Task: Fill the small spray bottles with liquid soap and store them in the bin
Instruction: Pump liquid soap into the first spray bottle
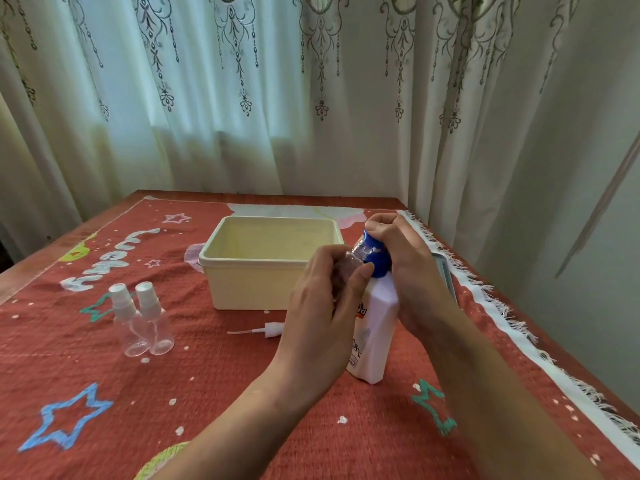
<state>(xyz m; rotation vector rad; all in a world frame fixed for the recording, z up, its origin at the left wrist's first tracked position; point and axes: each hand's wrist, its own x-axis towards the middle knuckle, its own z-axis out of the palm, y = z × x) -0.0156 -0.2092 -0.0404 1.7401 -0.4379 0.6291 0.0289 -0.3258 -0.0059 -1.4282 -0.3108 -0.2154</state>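
Observation:
My left hand (325, 303) grips a small clear spray bottle (349, 261) without its top, tilted with its neck against the blue pump head (375, 252) of a white liquid soap bottle (375, 327). My right hand (405, 268) wraps around that pump head from the right. The soap bottle stands on the cloth in front of the cream bin (266, 263), which looks empty. A white spray top with its tube (263, 331) lies on the cloth left of my left hand. Two capped clear spray bottles (143, 322) stand together at the left.
A red patterned cloth (207, 393) with a white fringed edge at the right covers the table. A grey flat object (445, 271) lies partly hidden behind my right hand. Curtains hang behind the table.

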